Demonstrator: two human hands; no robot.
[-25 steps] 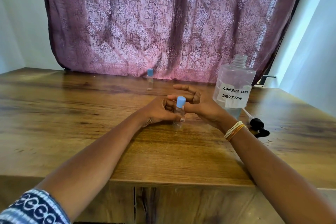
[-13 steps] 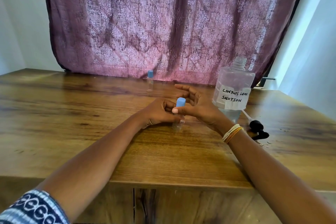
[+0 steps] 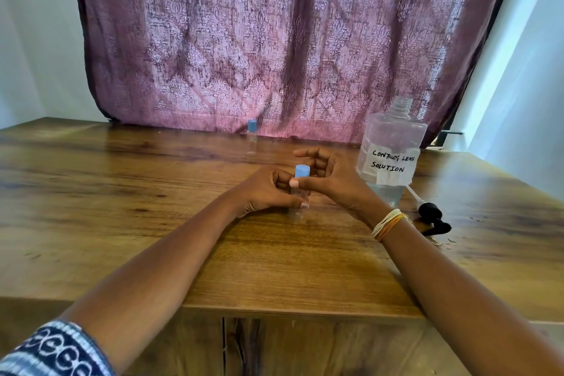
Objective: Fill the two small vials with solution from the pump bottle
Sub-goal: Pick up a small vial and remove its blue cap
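Two hands' fingers around vial (upright)

A brown wood-grain counter carries a clear labelled pump bottle, uncapped. Its black pump head lies just right of the bottle. One blue-capped vial stands left of the bottle; another farther left, behind.

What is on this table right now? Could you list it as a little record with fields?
near vial: near vial, blue cap on, upright on the table
left hand: left hand grips the vial's body
right hand: right hand pinches at the cap
far vial: far vial, capped, by the curtain
bottle: bottle labelled contact lens solution, neck open
pump: black pump lying beside the bottle
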